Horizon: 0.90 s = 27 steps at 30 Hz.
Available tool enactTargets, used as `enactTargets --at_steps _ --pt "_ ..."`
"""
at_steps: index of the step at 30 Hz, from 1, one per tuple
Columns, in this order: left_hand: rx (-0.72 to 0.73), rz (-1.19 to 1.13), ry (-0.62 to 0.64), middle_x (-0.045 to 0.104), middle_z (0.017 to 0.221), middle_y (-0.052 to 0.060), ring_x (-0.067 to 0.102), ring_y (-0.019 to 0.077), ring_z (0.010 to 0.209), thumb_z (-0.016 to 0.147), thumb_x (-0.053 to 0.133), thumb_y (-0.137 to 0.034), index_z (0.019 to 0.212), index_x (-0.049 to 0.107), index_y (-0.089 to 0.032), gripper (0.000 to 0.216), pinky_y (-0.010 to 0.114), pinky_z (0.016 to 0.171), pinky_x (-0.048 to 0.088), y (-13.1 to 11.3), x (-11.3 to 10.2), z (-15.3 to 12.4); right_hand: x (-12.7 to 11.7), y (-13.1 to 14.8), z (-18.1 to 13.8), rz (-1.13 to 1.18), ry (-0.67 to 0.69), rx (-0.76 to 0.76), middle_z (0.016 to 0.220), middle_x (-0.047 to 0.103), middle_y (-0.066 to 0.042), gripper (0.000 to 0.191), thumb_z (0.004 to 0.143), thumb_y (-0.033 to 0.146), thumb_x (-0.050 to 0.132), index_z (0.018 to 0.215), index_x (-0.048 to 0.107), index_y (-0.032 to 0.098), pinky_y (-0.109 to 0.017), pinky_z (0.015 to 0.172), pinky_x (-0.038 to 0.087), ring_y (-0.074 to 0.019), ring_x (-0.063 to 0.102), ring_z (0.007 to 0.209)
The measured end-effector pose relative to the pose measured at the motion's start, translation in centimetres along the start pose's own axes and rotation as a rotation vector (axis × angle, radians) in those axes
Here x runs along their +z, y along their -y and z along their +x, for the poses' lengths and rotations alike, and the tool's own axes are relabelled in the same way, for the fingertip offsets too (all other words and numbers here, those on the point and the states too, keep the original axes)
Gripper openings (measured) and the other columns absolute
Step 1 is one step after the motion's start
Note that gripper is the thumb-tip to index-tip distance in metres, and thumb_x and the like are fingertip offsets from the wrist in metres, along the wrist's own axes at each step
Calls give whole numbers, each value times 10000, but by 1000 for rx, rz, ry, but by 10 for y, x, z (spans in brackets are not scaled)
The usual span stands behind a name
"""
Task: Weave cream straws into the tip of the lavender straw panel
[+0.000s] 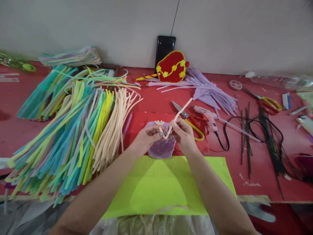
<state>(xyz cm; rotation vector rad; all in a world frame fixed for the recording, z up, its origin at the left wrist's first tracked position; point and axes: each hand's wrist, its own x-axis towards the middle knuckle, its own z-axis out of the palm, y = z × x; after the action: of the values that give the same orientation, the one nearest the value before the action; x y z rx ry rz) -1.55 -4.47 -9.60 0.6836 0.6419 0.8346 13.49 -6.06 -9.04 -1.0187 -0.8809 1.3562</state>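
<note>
Sharply bent pipe cleaner [182, 110], pale cream, slender, V-shaped

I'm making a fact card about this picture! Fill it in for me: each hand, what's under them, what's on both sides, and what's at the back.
Left hand: the left hand pinches a bent peach strip
Right hand: the right hand grips the same strip, one end sticking up
Under the hands: a purple ridged piece
Left side: bundles of colourful fuzzy strips
Right side: a pink glue gun with a black cord
Back: a black phone behind a red shape with yellow flowers
</note>
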Motion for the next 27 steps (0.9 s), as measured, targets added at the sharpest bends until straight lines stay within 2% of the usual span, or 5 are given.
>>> enactTargets --at_steps 9,17,22,25,27 --pt "42 -10 -65 645 608 -40 590 55 542 514 868 -314 661 690 -175 270 176 583 495 1 0 0 -1 -4 0 8 27 -3 561 567 61 223 766 396 681 708 581 205 -181 399 377 -61 493 442" --pt "149 52 -150 659 637 -48 593 62 574 516 861 -338 651 664 -176 289 186 610 488 -1 1 0 -3 0 0 -40 7 -16 550 550 61 234 781 398 664 694 569 202 -183 406 381 -56 473 436" --pt "171 151 -11 679 727 -19 614 84 687 612 820 -276 718 686 -187 192 224 722 493 1 -2 0 -2 0 -1 -63 -14 9 566 551 56 250 781 422 654 700 558 206 -196 422 391 -65 483 453" --pt "117 174 69 686 743 1 630 108 709 598 826 -280 756 694 -188 225 253 730 499 1 -3 0 -1 0 -1 -62 -22 22 566 545 55 271 764 438 665 690 548 205 -196 415 381 -64 471 450" --pt "87 166 74 685 734 5 633 119 705 563 843 -284 756 696 -189 261 260 711 505 1 -2 0 0 0 -1 -45 -24 26 561 542 56 282 757 442 670 680 543 203 -190 409 372 -61 466 448"
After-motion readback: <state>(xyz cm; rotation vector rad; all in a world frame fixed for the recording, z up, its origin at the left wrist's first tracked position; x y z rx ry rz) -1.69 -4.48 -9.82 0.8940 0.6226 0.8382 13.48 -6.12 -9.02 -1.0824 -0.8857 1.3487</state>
